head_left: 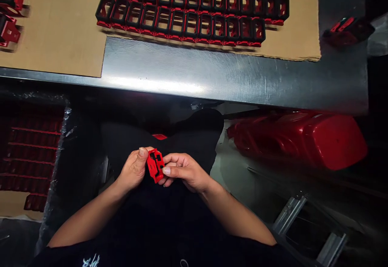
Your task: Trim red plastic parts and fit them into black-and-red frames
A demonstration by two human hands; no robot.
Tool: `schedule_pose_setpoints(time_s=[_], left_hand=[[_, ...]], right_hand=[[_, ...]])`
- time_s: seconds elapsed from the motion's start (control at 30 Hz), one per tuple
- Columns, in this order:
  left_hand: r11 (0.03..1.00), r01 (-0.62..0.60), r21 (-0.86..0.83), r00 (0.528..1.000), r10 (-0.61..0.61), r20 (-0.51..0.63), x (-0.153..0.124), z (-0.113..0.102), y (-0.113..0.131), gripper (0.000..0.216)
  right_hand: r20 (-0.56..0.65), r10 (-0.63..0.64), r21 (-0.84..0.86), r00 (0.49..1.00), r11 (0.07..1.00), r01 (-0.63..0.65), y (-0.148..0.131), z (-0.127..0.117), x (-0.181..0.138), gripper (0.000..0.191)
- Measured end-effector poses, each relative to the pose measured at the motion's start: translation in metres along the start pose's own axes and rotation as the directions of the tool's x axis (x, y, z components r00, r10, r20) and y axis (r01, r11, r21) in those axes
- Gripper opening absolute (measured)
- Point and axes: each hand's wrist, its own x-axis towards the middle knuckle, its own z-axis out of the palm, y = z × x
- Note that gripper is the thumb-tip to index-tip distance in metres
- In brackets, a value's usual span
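Above my lap I hold a small red plastic part (154, 168) with dark openings in its face. My left hand (136, 167) grips its left edge, thumb at the upper corner. On the other side, my right hand (184, 171) pinches the right edge between thumb and fingers. The fingers behind the part are partly hidden. Beyond my hands, two rows of black and red rectangular frames (163, 20) stand side by side on a cardboard sheet (291, 45).
The cardboard lies on a metal table (182, 69). More red and black parts (9, 30) are at the far left, another (348, 30) at the right. Stacked parts fill a plastic-lined box (65, 137) at lower left. A red stool (330, 141) is at my right.
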Motion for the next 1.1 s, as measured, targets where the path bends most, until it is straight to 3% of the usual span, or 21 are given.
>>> schedule_pose_setpoints(time_s=[0.2, 0.4, 0.57, 0.73, 0.87, 1.1], left_hand=[[0.983, -0.04, -0.177, 0.998, 0.047, 0.034, 0.004, -0.002, -0.004, 0.069], [0.935, 0.034, -0.354, 0.948, 0.082, 0.308, 0.0, -0.014, 0.001, 0.05], [0.921, 0.102, -0.376, 0.905, 0.071, 0.419, -0.005, -0.023, -0.004, 0.046], [0.854, 0.209, -0.476, 0.905, 0.015, 0.425, -0.004, -0.021, -0.002, 0.038], [0.871, 0.278, -0.406, 0.897, -0.084, 0.434, -0.003, -0.018, 0.0, 0.032], [0.828, 0.218, -0.516, 0.945, -0.048, 0.323, -0.009, -0.014, 0.002, 0.033]], right_hand=[[-0.048, -0.036, 0.063, 0.998, 0.997, 0.039, 0.002, -0.001, 0.001, 0.039], [-0.166, -0.14, 0.044, 0.976, 0.988, 0.149, -0.004, -0.002, 0.003, 0.034], [-0.262, -0.197, 0.011, 0.945, 0.978, 0.207, -0.011, -0.001, 0.006, 0.032], [-0.21, -0.279, -0.114, 0.937, 0.959, 0.26, -0.01, 0.001, 0.009, 0.026], [-0.178, -0.282, -0.137, 0.943, 0.956, 0.26, -0.009, 0.003, 0.013, 0.026], [-0.088, -0.362, -0.112, 0.928, 0.929, 0.352, -0.005, -0.003, 0.012, 0.04]])
